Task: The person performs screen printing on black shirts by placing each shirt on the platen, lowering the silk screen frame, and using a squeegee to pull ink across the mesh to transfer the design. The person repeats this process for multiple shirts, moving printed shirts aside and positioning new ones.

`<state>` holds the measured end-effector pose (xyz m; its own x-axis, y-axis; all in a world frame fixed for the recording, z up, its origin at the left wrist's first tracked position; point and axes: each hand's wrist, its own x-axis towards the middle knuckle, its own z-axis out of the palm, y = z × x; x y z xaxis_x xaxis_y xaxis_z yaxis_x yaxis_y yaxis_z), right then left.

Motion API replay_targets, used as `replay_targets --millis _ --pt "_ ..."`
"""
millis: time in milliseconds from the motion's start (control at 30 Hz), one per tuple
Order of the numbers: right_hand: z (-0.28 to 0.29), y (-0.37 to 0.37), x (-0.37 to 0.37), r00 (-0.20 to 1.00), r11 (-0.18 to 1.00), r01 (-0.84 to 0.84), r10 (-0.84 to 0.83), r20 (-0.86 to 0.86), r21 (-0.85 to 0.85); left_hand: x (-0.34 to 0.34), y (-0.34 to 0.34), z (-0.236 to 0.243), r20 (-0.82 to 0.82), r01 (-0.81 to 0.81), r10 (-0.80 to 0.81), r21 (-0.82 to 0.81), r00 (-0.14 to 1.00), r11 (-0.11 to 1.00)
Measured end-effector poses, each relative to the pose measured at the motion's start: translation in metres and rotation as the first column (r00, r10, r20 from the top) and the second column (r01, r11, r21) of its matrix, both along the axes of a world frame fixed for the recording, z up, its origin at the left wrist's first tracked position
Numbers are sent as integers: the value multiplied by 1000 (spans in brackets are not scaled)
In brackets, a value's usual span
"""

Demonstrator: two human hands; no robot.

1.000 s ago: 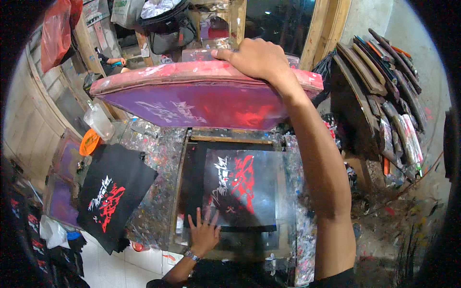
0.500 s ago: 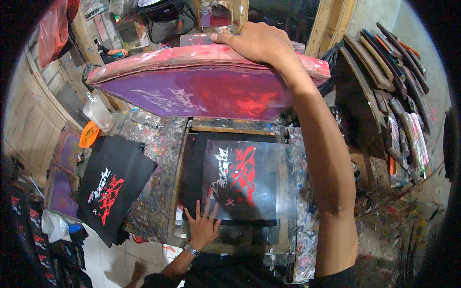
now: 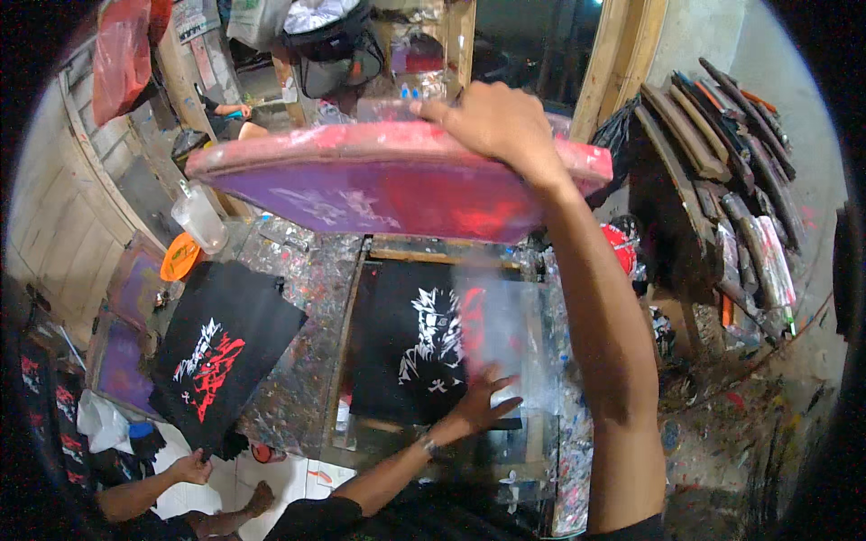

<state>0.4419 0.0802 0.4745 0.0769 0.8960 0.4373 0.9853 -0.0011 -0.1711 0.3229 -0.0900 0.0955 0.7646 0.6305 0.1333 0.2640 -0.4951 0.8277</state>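
Note:
My right hand (image 3: 501, 126) grips the top edge of a wooden-framed printing screen (image 3: 397, 149), tilted up with a purple and red underside. Below it, black fabric (image 3: 388, 361) with a white print lies on the work board. A clear plastic sheet (image 3: 532, 352) bearing red print covers its right part, blurred, its left side raised. My left hand (image 3: 483, 406) is at the sheet's lower left, fingers bent and partly smeared, seemingly pinching it. To the left lies another black fabric piece (image 3: 230, 325) with white and red print; another person's hand (image 3: 192, 469) touches its lower corner.
An orange bowl (image 3: 180, 257) and a translucent plastic jug (image 3: 200, 219) stand at the table's left. Stacked wooden-handled squeegees (image 3: 722, 153) lean against the right wall. Purple screens (image 3: 126, 361) stand at left. A red plastic bag (image 3: 122, 63) hangs upper left.
My left hand has moved right with the clear sheet, uncovering white print on the fabric. The screen stays raised in my right hand. Another person's hand has appeared at the left fabric.

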Motion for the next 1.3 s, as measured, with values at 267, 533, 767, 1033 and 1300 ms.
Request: replay_targets --millis 267,533,767,1033,1300 --pt "-91 -96 -34 976 938 -73 -3 219 339 -130 79 192 398 -669 673 717 624 197" --pt "-283 -207 -77 981 976 -153 169 97 -155 -242 2 65 -240 -201 534 743 811 638" --pt "-376 -243 -79 960 930 -207 252 119 -302 -251 -9 -30 -234 -235 474 637 849 735" --pt "-399 -54 3 916 990 -96 48 398 100 -256 -10 -54 -192 -286 471 583 861 761" --pt "-398 -13 46 942 866 -172 284 179 -470 -257 -14 -67 -163 -324 514 610 842 723"
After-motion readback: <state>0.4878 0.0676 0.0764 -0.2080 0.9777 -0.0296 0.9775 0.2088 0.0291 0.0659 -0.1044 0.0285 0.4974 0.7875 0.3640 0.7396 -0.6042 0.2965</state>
